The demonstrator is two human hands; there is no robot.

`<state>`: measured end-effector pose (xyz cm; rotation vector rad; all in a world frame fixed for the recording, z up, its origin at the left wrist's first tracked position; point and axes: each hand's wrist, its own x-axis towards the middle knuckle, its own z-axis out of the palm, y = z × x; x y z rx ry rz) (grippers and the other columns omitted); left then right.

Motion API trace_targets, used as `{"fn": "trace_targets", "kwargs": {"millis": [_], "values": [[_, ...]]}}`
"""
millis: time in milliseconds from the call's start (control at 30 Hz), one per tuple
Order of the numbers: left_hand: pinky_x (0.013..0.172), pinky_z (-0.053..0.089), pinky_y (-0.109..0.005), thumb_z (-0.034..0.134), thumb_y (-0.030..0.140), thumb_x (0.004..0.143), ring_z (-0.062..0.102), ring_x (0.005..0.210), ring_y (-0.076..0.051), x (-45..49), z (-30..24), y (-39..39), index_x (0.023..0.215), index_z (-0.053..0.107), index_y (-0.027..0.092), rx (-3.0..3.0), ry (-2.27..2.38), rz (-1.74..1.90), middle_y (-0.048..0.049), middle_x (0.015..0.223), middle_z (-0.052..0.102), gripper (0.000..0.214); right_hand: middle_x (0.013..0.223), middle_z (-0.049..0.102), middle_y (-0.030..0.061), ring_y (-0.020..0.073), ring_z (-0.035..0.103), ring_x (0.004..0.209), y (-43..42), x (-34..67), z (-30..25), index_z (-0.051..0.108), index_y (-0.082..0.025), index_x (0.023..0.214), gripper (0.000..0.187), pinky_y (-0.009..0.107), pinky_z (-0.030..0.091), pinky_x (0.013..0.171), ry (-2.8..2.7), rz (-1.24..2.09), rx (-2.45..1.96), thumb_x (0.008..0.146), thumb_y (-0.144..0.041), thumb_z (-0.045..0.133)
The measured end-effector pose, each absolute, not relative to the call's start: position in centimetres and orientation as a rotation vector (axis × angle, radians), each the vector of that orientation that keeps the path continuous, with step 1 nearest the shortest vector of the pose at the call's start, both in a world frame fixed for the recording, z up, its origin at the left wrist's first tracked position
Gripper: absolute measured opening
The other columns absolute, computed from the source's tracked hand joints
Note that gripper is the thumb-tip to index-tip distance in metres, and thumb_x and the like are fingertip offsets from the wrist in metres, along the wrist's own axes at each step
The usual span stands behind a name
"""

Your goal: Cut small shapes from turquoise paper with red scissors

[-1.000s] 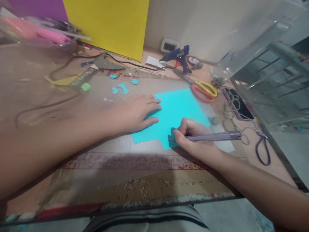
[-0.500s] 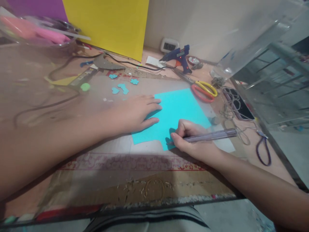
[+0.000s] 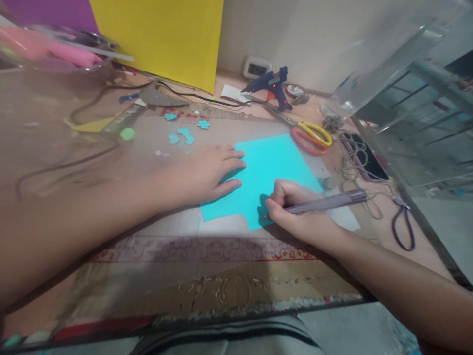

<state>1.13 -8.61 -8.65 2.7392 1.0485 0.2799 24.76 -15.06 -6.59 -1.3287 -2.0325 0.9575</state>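
A bright turquoise sheet (image 3: pixel 273 158) with a notch cut from its near edge lies on the table. My left hand (image 3: pixel 210 172) rests flat on the sheet's left side, its fingers spread. A purple-grey pen (image 3: pixel 325 201) is pinched in my right hand (image 3: pixel 295 207), with its tip down at the sheet's near part. Small turquoise cutouts lie beyond my left hand, among them a flower (image 3: pixel 203 124) and a heart (image 3: pixel 174 139).
Scissors (image 3: pixel 312 137) with red and yellow handles lie behind the sheet. Farther back are a blue glue gun (image 3: pixel 271 85), its black cord and a small white clock (image 3: pixel 256 67). A phone (image 3: pixel 364 157) under tangled string lies at right. A yellow board (image 3: pixel 162 44) stands behind.
The pen tip has shifted slightly right along the near part of the turquoise sheet. My left hand stays in place on the sheet.
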Motion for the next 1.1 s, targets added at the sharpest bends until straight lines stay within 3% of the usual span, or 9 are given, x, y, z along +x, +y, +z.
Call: {"fn": "trace_targets", "kwargs": {"millis": [1100], "values": [[0.125, 0.032, -0.049, 0.044, 0.047, 0.104, 0.048, 0.146, -0.033, 1.20, -8.60, -8.73, 0.141, 0.060, 0.014, 2.762, 1.049, 0.276, -0.0147, 0.158, 0.051, 0.053, 0.058, 0.042, -0.0058, 0.0116, 0.040, 0.054, -15.07, 24.61, -6.69, 0.039, -0.024, 0.064, 0.029, 0.025, 0.031, 0.052, -2.026, 0.867, -1.314, 0.085, -0.021, 0.059]]}}
